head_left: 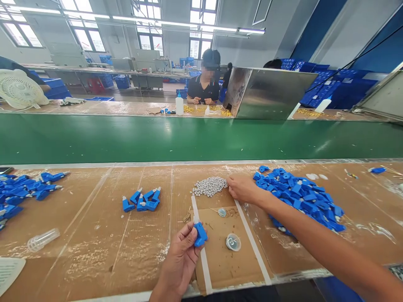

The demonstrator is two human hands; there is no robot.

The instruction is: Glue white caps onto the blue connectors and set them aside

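Observation:
My left hand (185, 251) is closed round a blue plastic part (200, 235) with a pale tip pointing up, above the front of the cardboard-covered table. At the right edge of a pile of small grey pieces (209, 187), my right hand (241, 188) has its fingers together; whatever they pinch is too small to make out. A small cup of clear fluid (233, 242) and a clear round blob (222, 212) with a stick lie between the tape strips. Several blue parts (151, 204) sit left of the grey pile.
Large heaps of blue parts lie at the right (302, 197) and far left (19, 191). A clear tube (43, 240) rests at the left front. Beyond the green belt (189, 138), a person (204, 86) sits near a white bottle (179, 105) and a metal panel (270, 94).

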